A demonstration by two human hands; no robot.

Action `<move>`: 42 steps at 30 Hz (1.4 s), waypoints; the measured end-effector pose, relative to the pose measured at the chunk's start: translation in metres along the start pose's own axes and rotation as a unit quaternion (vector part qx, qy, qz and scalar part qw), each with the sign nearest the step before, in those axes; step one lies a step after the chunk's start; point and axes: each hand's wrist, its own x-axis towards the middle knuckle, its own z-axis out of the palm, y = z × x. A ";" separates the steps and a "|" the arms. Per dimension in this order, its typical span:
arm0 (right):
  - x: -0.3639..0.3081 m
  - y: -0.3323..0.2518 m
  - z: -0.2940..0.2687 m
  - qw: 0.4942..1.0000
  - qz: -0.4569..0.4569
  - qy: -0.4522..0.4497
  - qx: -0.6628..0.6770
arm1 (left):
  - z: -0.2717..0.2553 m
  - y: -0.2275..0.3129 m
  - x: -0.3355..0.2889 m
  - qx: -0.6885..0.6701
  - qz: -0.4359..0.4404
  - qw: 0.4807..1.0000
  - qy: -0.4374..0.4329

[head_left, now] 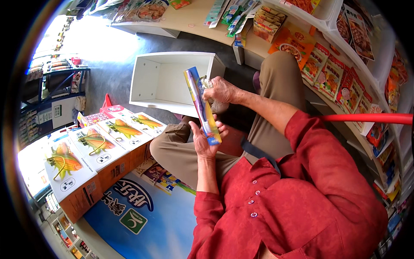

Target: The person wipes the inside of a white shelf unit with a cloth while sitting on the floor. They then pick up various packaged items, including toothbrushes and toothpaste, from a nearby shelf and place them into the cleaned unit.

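Note:
A long toothbrush pack [199,101], blue and yellow with a clear front, is held tilted above my lap. My left hand [204,139] is closed around its lower end, the fingers behind it and the brush head showing near the palm. My right hand [223,90] grips a crumpled greyish cloth [219,106] against the pack's upper right edge. Part of that cloth is hidden by the fingers and the pack. Just beyond the pack, a white open-topped box [144,80], like a drawer, sits on the dark floor.
Cartons with corn pictures [97,142] stand at left beside my knee, near a blue printed panel [164,220]. Shelves at right hold bagged foods [330,73]. A red pole [366,118] juts in there. More toothbrush packs [241,17] lie on the far shelf.

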 end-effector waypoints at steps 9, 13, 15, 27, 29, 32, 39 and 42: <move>-0.010 -0.025 0.005 0.985 0.132 0.047 0.105 | -0.001 0.017 0.016 0.070 0.052 0.995 0.044; -0.015 -0.024 0.008 0.938 -0.269 0.063 -0.209 | -0.019 0.021 0.039 0.136 0.153 0.961 0.188; -0.031 -0.042 0.030 0.990 -0.104 -0.057 -0.071 | -0.015 0.021 0.057 0.148 0.231 0.959 0.064; -0.037 -0.010 -0.006 0.954 -0.101 -0.009 -0.281 | 0.029 0.087 0.027 0.187 0.282 0.937 0.086; -0.035 0.001 -0.008 0.940 -0.203 0.031 -0.274 | 0.034 0.070 0.037 0.189 0.234 0.952 0.050; -0.049 -0.013 0.022 0.970 -0.169 -0.036 -0.171 | 0.026 0.039 0.064 0.217 0.224 0.947 0.072; -0.039 -0.037 -0.019 0.946 0.233 -0.145 -0.173 | -0.009 0.076 0.067 0.126 0.082 0.957 0.247; -0.040 -0.027 -0.034 0.928 0.260 -0.099 -0.250 | -0.001 0.091 0.073 0.234 0.004 0.927 0.293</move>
